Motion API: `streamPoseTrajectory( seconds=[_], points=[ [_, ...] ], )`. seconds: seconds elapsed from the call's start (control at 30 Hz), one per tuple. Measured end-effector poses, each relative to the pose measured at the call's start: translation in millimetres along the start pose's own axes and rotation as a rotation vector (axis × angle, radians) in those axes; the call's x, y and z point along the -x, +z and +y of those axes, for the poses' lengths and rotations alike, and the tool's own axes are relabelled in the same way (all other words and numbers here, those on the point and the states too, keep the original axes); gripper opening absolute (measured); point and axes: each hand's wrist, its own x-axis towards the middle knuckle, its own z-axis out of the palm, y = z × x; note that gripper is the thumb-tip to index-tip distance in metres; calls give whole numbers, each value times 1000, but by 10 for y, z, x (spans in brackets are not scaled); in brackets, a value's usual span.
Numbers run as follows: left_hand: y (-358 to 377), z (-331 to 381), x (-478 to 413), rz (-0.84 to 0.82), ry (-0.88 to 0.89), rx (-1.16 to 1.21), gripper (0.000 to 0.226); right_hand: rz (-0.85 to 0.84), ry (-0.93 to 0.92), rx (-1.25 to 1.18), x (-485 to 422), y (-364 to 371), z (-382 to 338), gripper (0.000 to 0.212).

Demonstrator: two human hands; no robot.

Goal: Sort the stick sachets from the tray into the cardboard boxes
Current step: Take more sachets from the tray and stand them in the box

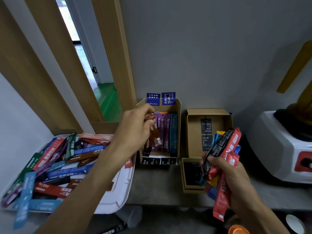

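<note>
Beneath the left hand (135, 130), pinching a brown sachet (153, 132), the left box (178, 115) is part-filled, while the right hand (226, 174) grips a mixed bundle (226, 147) before the barely filled right box (194, 132), and a large heap (55, 162) lies unsorted on the tray (118, 196) beside the left forearm.

Left hand (135, 129) pinches brown stick sachet (156, 134) over left cardboard box (178, 115), beside purple sachets (163, 132) packed inside. Right hand (233, 178) grips mixed bundle of sachets (228, 146) in front of right cardboard box (192, 132). White tray (116, 198), heaped with loose sachets (55, 159), at left of tabletop (157, 183).
</note>
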Motion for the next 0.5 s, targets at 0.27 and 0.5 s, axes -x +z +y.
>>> streamPoseTrajectory(
  seconds=[0.27, 0.5],
  points=[
    [677, -224, -512, -205, 79, -124, 37, -33, 19, 3, 69, -25, 38, 65],
    [838, -375, -404, -68, 288, -343, 40, -51, 33, 42, 74, 2, 64, 56]
  ],
)
